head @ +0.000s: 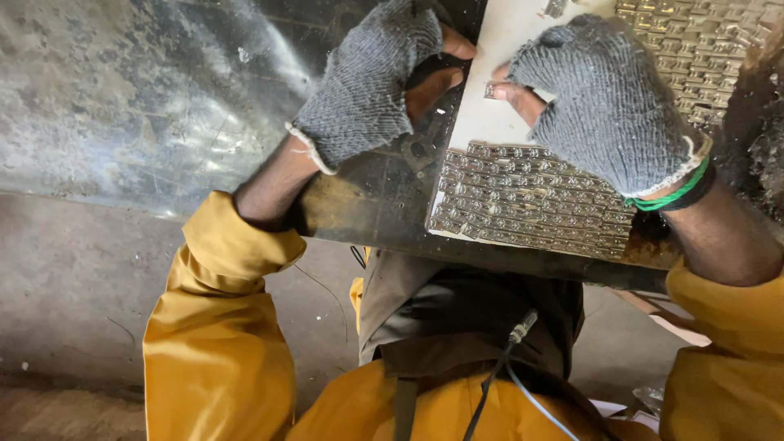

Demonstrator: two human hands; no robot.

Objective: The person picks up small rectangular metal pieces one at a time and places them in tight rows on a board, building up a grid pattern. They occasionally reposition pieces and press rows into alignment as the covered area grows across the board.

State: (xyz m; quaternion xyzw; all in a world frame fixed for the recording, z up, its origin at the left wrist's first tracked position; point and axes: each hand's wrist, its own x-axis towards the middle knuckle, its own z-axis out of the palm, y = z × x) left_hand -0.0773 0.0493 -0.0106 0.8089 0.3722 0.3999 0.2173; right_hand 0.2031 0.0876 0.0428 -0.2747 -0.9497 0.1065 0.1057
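Head view, hands: we see two, both in grey knitted fingerless gloves, with yellow sleeves behind them.
Left hand (384, 77): curled into a loose fist, its bare fingertips (437, 82) pressed on a dark part at the left edge of the white rectangular board (498, 122); we cannot tell what that part is.
Right hand (604, 98): fingers drawn together, pinching one small shiny metal clip (491, 90) against the bare stretch of the board.
Wristbands: two on the right wrist, one green (674, 194) and one black, side by side.
Metal clips in rows (531, 200): one packed block on the near end of the board, just below the right hand; a second block (694, 41) lies at the far right. They are too many and too small for us to count.
Worktop (367, 196): one dark, scuffed metal surface carrying the board.
Cables: two, one black and one pale blue (523, 392), hanging at the chest.
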